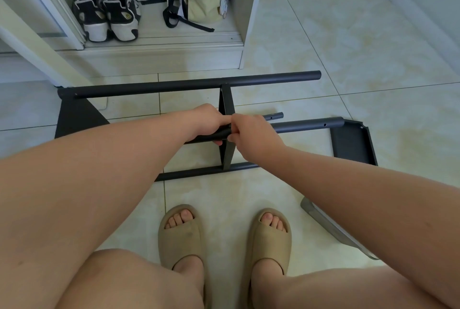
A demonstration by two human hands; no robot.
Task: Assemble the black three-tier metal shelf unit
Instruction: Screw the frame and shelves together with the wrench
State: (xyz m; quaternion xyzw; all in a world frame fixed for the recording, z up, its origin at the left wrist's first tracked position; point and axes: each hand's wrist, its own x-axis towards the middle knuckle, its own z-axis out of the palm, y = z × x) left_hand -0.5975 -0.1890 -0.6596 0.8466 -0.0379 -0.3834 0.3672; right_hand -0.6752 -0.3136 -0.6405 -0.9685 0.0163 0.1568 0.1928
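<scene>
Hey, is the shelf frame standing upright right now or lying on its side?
On its side. The frame has its poles running flat along the floor, the middle shelf on edge between them.

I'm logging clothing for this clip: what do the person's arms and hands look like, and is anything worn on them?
The left forearm and right forearm are bare, no sleeves in view. The left hand and right hand wear no gloves; no watch, bracelet or ring shows.
</scene>
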